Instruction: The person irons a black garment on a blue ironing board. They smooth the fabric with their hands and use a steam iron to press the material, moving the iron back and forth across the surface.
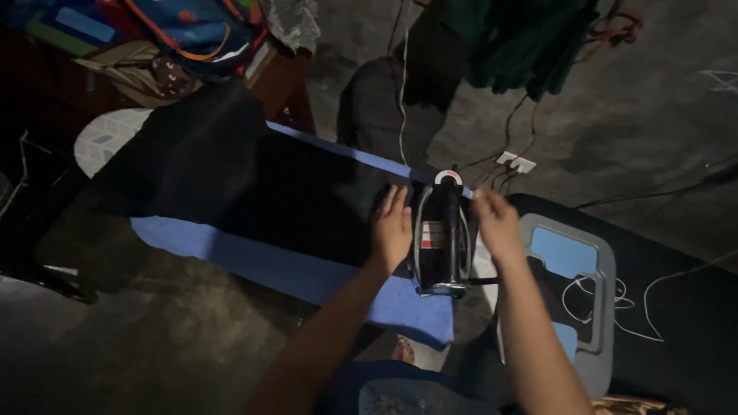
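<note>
Left hand (392, 229): flat, fingers spread, pressing black cloth (254, 184) smooth beside iron (440, 234).
Right hand (498, 223): fingers loose, steadying iron's far side.

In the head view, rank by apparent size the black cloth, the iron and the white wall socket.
1. Black cloth, largest.
2. Iron, between left hand and right hand.
3. Wall socket, smallest, though farther away.
</note>
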